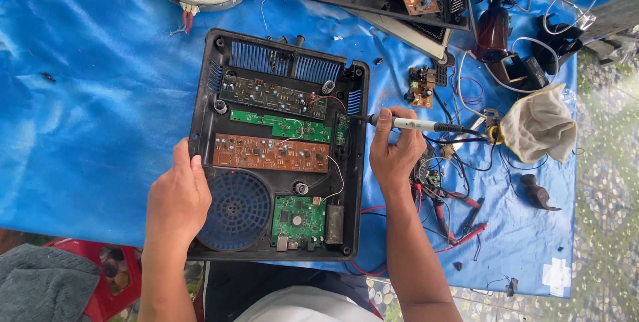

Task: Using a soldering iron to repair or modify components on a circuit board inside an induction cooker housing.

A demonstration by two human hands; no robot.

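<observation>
Tarp (pixel 86 109) blue, wrinkled | housing (pixel 200 129) on it | pebbled ground (pixel 606 229) beside

Two bare arms come up from the bottom edge — no sleeves on them at all. The left hand (pixel 178 197) and the right hand (pixel 394 150) wear no gloves, no rings and no watch. The nails are short. Low down, between the arms, there is dark cloth on the lap — and a bit of white cloth at the very bottom.
</observation>
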